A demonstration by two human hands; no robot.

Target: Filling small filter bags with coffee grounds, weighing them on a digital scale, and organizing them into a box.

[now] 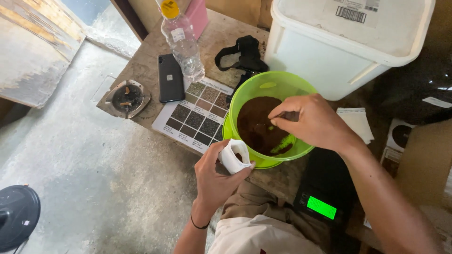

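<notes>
White paper pouch point(234, 156) pinched in left hand point(217, 176), right hand point(311, 121) over green bowl point(263, 89) — dark grounds

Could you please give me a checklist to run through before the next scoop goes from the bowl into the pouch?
1. Pouch held open at the top by the left hand: ok.
2. Pouch beside the green bowl rim: ok.
3. Right hand over the brown powder, gripping a green scoop: ok.
4. Scoop loaded: cannot tell, its end is partly buried.
5. Scale switched on, display lit: ok.
6. Scale platform free for the pouch: cannot tell, the right arm covers it.
</notes>
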